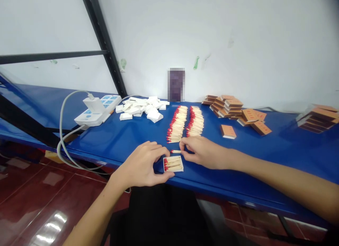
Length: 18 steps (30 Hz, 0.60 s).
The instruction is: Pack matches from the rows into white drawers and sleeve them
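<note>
My left hand point(148, 163) grips a small white matchbox tray point(182, 164) between thumb and fingers at the front edge of the blue table. Several red-tipped matches point(173, 163) lie in the tray, heads toward the left. My right hand point(196, 152) pinches a single match point(176, 151) by its plain end, just behind the tray, its red head pointing left. Beyond my hands, two long rows of matches, a left row point(177, 124) and a right row point(195, 121), lie on the table with their heads to the left.
White empty trays point(141, 107) are heaped at the back left, beside a power strip point(97, 110) with a looping cable point(61, 133). Orange matchbox sleeves point(225, 106) are piled back right; one sleeve point(228, 131) lies apart. More sleeves point(317, 118) are stacked far right. A pixelated object point(176, 85) stands against the wall.
</note>
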### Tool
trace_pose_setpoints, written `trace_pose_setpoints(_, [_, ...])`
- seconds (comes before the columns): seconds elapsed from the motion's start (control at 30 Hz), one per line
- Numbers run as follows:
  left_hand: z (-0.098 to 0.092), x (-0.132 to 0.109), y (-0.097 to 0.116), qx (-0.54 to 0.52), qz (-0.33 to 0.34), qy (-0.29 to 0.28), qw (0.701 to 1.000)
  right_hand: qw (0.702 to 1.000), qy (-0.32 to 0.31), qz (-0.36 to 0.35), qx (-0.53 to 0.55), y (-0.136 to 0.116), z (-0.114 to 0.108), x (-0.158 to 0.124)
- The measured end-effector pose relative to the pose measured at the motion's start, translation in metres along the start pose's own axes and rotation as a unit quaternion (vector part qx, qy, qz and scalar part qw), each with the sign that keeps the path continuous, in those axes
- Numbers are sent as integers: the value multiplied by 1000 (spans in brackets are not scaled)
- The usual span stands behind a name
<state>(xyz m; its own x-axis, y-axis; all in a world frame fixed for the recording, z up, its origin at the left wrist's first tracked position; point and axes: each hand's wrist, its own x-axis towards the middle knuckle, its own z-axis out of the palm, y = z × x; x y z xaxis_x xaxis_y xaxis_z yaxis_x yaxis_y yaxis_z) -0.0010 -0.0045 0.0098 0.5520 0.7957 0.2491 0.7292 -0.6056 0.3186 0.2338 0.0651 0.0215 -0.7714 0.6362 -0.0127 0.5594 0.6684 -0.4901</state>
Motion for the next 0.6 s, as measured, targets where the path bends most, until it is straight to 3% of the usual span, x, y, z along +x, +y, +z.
trace_pose_setpoints(0.33, [1,0,-1,9,-5,1,1000,997,65,-37,-17,13,14,-2])
trace_pose_setpoints(0.6, [0,1,-1,9,-17,-3,1000,984,95,-98,115,1,16,-11])
